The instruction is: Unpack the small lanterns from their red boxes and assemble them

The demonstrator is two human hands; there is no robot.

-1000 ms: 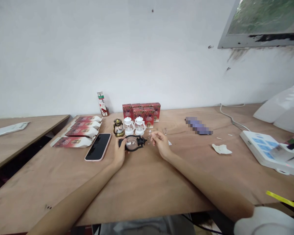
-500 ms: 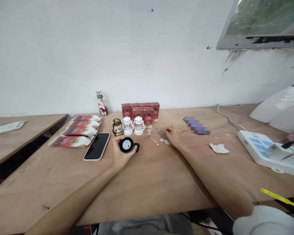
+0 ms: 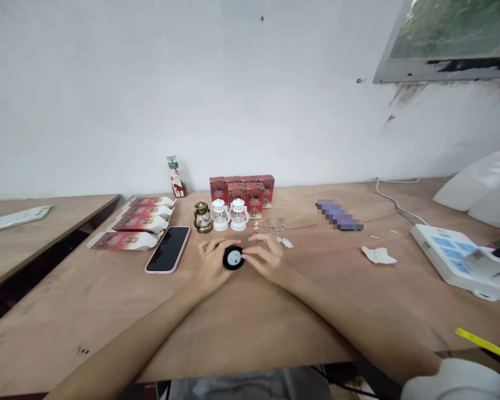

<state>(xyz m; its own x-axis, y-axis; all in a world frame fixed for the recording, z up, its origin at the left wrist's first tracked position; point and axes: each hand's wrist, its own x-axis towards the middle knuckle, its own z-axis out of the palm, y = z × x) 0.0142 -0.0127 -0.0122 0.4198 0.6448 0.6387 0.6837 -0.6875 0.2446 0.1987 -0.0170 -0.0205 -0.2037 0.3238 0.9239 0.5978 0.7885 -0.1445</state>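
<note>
A small black lantern (image 3: 233,258) is held between both hands over the wooden table (image 3: 250,311), its round base with a white centre turned toward me. My left hand (image 3: 211,262) grips it from the left, and my right hand (image 3: 263,258) closes its fingers on the right side. Just behind stand a bronze lantern (image 3: 202,217) and two white lanterns (image 3: 229,215). Small loose parts (image 3: 275,229) lie scattered behind my right hand.
Red boxes (image 3: 241,190) stand at the back by the wall. Flat red packets (image 3: 137,222) and a phone (image 3: 168,249) lie to the left. A crumpled white scrap (image 3: 379,255), a cable and a white device (image 3: 458,256) are to the right. A second table (image 3: 33,233) sits far left.
My left hand turned the black lantern base toward me. My right hand reached out to the loose parts, then came back and closed on the lantern's right side.
</note>
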